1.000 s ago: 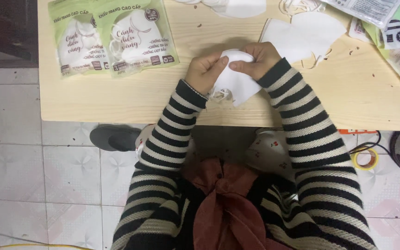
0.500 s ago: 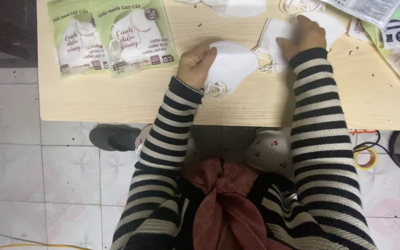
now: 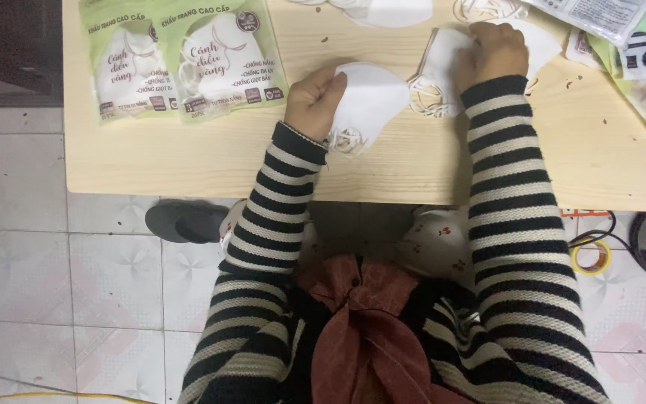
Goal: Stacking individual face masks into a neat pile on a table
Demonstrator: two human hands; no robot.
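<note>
Packets (image 3: 188, 63) in green film are lying flat at the worktop's (image 3: 188, 161) left end, clear of your hands. Your left hand (image 3: 315, 97) is pinching a folded white mask (image 3: 371, 101) at its edge, pinning it to the wood. Your right hand (image 3: 493, 51) is pressing down on a second white mask (image 3: 443, 67), its grip closing over that one to steady it.

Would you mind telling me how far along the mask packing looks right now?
Done: two sealed green mask packets lie at the table's far left. In hand: the left hand holds a folded white mask; the right hand rests on another white mask. Left: loose masks and wrappers beyond.
</note>
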